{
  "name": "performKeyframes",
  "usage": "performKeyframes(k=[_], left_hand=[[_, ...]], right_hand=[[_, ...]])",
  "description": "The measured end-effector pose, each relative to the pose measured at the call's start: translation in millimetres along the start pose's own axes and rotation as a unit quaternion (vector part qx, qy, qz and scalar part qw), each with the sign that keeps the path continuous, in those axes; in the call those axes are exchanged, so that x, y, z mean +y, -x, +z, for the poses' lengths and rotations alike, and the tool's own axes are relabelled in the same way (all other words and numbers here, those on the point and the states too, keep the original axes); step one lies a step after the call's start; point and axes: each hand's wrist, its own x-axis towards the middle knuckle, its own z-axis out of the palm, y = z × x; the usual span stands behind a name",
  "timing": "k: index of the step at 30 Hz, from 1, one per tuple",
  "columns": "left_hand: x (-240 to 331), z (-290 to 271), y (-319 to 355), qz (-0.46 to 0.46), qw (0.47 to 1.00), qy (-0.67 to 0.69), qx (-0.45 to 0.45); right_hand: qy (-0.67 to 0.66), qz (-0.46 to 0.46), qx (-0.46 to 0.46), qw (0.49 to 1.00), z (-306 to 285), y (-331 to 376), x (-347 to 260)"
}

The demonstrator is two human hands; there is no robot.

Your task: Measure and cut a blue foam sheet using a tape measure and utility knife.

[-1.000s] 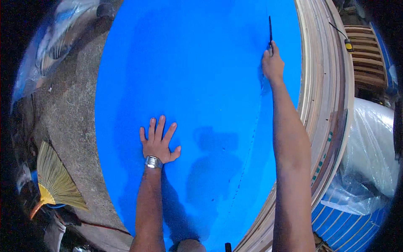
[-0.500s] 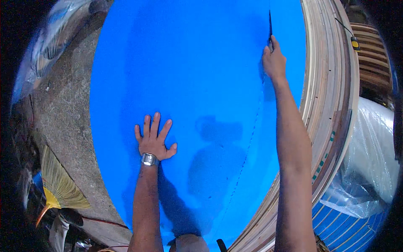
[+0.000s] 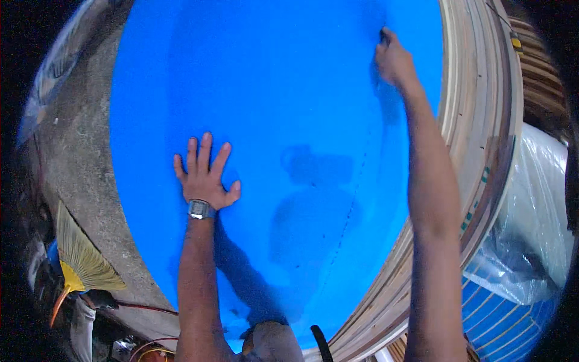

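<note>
A large bright blue sheet [image 3: 271, 108] lies in front of me, with a broken dark line [image 3: 350, 211] running up its right part. My left hand [image 3: 204, 175], with a watch [image 3: 199, 209] at the wrist, presses flat on the sheet with its fingers spread. Far out on the right, my right hand [image 3: 397, 60] is closed around a dark tool [image 3: 384, 37], beyond the upper end of the line. Only a small piece of the tool shows by the fingers; its blade is hard to make out now.
Stacked board edges [image 3: 482, 120] curve along the sheet's right side. Clear plastic wrapping [image 3: 531, 211] hangs beyond them, near a yellow and black tape measure [image 3: 516, 43]. On the left are a concrete floor [image 3: 90, 139] and a broom [image 3: 87, 259].
My right hand has moved farther away with the tool, whose long thin dark blade showed clearly before. The left hand sits slightly higher and more to the left in the picture, still spread flat.
</note>
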Motion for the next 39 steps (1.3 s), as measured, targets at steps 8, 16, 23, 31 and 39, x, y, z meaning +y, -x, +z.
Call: performKeyframes(k=[8, 16, 23, 31, 39], left_hand=[[3.8, -7.7, -7.0, 0.034, 0.998, -0.027, 0.043], [5.1, -7.9, -5.3, 0.051, 0.996, -0.045, 0.052], [9.5, -6.4, -11.0, 0.057, 0.995, -0.037, 0.072], [-3.5, -2.1, -6.7, 0.055, 0.993, -0.027, 0.097], [5.1, 3.4, -7.2, 0.117, 0.983, -0.037, 0.133]], right_hand=[[-0.111, 0.1, -0.084, 0.985, -19.6, 204.9, -43.3], [-0.189, 0.148, -0.127, 0.962, -14.3, 387.1, -57.7], [-0.134, 0.249, -0.201, 0.938, -15.5, 493.6, -74.7], [-0.046, 0.303, -0.139, 0.942, -5.5, 645.1, -54.2], [0.091, 0.257, 0.011, 0.962, 76.0, 746.1, -28.1]])
